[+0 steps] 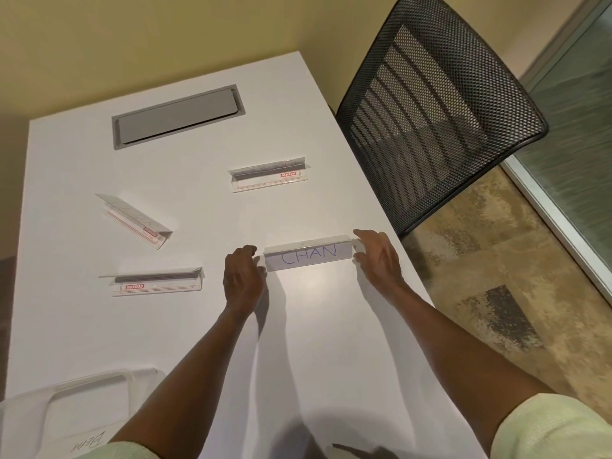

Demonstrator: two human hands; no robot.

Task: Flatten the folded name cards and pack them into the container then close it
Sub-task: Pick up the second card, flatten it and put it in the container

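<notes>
A folded name card marked CHAN [308, 255] stands as a tent on the white table [298, 342]. My left hand [243, 273] touches its left end and my right hand [376, 256] grips its right end. Three other folded name cards lie on the table: one at the back [271, 177], one tilted at the left [132, 220], one at the front left [155, 282]. A clear plastic container [76, 415] sits at the near left corner, with a written card inside it.
A grey cable hatch [177, 117] is set into the table at the back. A black mesh chair [437, 107] stands against the table's right edge. The table's right edge runs just beyond my right hand.
</notes>
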